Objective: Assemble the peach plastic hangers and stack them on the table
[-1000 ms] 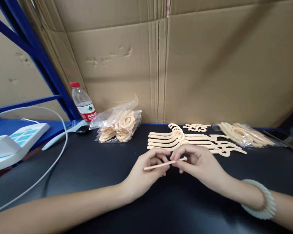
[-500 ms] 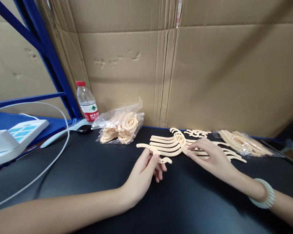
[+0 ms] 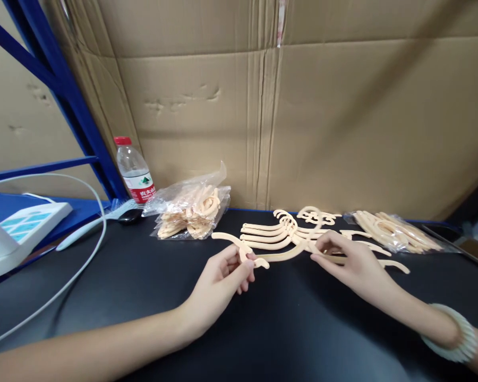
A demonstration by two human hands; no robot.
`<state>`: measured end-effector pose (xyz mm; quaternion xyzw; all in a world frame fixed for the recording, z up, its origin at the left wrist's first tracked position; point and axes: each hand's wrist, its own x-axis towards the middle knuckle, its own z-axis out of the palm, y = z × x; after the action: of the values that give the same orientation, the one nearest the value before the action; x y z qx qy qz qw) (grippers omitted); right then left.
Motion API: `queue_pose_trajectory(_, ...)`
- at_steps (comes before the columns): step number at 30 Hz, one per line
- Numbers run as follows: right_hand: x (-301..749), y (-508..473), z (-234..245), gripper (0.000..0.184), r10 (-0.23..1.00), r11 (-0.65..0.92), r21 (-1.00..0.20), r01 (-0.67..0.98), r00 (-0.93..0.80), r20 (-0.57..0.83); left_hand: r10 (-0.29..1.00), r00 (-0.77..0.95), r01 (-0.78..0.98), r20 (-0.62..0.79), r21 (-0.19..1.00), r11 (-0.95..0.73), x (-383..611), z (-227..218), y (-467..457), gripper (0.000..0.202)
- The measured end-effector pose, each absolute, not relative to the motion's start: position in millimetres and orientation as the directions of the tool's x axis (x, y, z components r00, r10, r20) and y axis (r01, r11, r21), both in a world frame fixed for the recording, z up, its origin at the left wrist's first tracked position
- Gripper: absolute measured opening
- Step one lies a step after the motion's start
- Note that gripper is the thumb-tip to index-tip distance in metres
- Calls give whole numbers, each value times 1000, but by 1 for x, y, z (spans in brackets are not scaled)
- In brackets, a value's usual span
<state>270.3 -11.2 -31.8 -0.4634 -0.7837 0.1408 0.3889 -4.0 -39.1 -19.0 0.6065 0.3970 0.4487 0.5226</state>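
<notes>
My left hand is closed on a loose beige hanger arm, a curved piece with a wavy end that sticks out past the thumb. Between thumb and fingers of my right hand is a beige clothes hanger, pinched just right of its middle. Its hook is blurred and stands up, and its left end reaches my left hand; whether it touches the loose arm I cannot tell. Behind it, more beige hangers lie in an overlapping row on the black table. My right hand hides part of them.
Small curved beige pieces lie behind the row. Clear bags of beige parts stand at the left and right. Farther left are a water bottle, a blue brush, a white cable and a white device.
My right hand has drawn one hanger up and toward me, out of the row. My left hand, with the loose arm, has shifted slightly left. The view has turned a little.
</notes>
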Motion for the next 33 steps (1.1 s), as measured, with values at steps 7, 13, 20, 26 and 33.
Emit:
queue_pose_trajectory(7,271,-21,-32,18,866,499,-712,494,-254,430,954,237,-59,183,983,-174,-4,-21,-29,20)
queue_pose_trajectory(13,268,-29,-28,19,867,496,-731,469,-225,445,956,247,-128,162,983,-133,-6,-26,-25,18)
queue_pose_trajectory(20,269,-36,-20,15,810,571,-710,412,-144,568,936,282,-283,209,951,-127,-6,-28,-25,16)
queue_pose_trajectory(26,272,-36,-20,13,777,619,-667,415,-195,599,941,293,-303,168,950,-75,-4,-26,-27,22)
queue_pose_trajectory(33,276,-36,-21,12,769,630,-647,430,-225,598,952,248,-177,180,974,-138,-5,-25,-26,18)
